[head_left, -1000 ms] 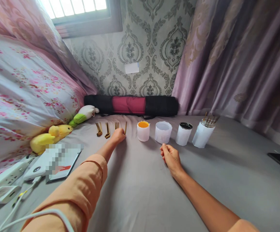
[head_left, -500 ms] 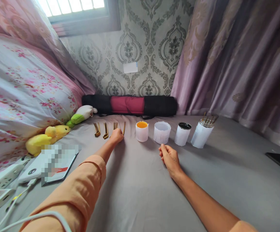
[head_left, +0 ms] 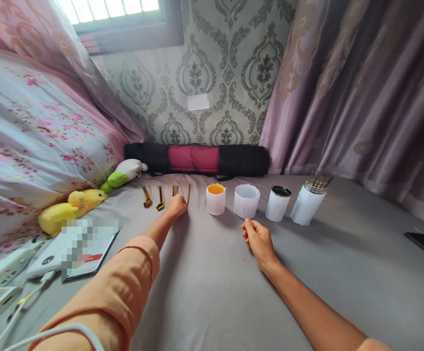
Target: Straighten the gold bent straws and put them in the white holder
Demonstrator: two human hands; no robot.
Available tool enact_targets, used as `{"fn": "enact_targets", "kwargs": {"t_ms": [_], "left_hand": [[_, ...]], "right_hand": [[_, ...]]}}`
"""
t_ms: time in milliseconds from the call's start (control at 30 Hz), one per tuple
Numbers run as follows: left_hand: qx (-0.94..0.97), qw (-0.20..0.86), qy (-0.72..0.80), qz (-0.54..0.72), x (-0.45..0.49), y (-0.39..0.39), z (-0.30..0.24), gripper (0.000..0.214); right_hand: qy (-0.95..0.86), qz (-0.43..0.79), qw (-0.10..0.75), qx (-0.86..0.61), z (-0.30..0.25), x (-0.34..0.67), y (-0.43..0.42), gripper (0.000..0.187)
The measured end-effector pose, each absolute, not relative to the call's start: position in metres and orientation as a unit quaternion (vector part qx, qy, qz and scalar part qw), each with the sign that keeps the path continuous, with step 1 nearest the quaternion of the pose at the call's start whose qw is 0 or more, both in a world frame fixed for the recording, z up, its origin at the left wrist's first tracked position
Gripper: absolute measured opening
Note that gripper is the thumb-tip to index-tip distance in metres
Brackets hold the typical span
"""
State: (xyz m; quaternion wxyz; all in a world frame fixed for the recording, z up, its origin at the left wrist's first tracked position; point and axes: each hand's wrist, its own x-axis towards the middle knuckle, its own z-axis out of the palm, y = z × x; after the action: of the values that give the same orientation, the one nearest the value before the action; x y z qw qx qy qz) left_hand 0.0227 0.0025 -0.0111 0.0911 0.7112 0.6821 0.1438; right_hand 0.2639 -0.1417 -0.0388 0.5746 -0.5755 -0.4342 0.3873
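Note:
My left hand [head_left: 177, 205] reaches out over the bed with its fingers closed at the lower ends of slim gold-coloured sticks [head_left: 175, 190]. A single gold stick [head_left: 189, 193] stands out at its fingertips, whose grip is mostly hidden. To its left lie two bundles of similar gold pieces, a nearer one [head_left: 160, 199] and a farther one [head_left: 147, 197], both bent at the bottom. My right hand [head_left: 258, 239] rests with curled fingers, thumb against forefinger, and nothing shows in it. Just beyond it stands a translucent white cup [head_left: 246, 202].
Beside that cup are a white cup with orange inside [head_left: 215, 202], a white-wrapped tin [head_left: 277, 207] and a taller wrapped jar [head_left: 307, 204] holding thin sticks. A black-and-red roll bag [head_left: 193, 160] lies against the wall. Plush toys [head_left: 87, 201], a power strip [head_left: 5, 270] and cables are left.
The view has shifted very slightly. Both hands and the things on the bed keep practically the same places.

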Motion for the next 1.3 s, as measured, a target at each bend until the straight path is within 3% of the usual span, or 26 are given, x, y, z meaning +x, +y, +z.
{"fn": "enact_targets", "kwargs": {"t_ms": [1300], "left_hand": [[0.709, 0.084, 0.684, 0.149, 0.0192, 0.0031, -0.0099, 0.020]], "right_hand": [[-0.450, 0.358, 0.582, -0.575, -0.0470, 0.2650, -0.1361, 0.038]]}}
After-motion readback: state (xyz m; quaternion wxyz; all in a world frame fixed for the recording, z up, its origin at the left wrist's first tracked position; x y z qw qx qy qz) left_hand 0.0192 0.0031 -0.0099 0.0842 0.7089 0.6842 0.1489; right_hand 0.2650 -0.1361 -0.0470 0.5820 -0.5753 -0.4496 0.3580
